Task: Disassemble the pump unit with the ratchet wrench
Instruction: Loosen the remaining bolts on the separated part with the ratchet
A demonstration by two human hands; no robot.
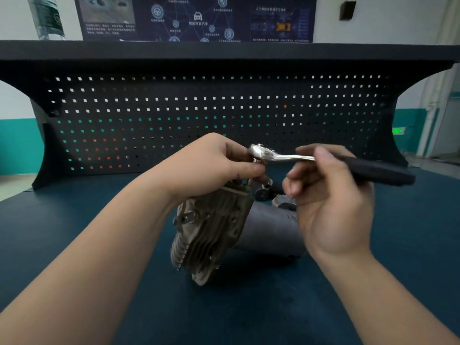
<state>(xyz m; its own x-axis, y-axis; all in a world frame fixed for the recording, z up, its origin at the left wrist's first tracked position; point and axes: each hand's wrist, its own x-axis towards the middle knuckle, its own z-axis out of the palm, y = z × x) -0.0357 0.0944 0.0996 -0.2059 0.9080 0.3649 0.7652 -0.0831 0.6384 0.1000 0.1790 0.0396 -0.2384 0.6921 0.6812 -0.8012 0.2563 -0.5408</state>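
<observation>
the left hand (214,163) pinches under the ratchet wrench (281,156) head, the right hand (331,195) grips its handle above the pump unit (211,232) on the surface (74,232); the socket could slip off.

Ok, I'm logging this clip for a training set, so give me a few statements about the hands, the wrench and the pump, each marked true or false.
1. The right hand holds the ratchet wrench by its handle. True.
2. The left hand rests flat on the table. False: its fingers pinch at the wrench head.
3. The pump unit lies on the blue table. True.
4. Tools hang on the pegboard. False: no tools show on it.
5. The wrench lies on the table. False: both hands hold it above the pump unit.
</observation>
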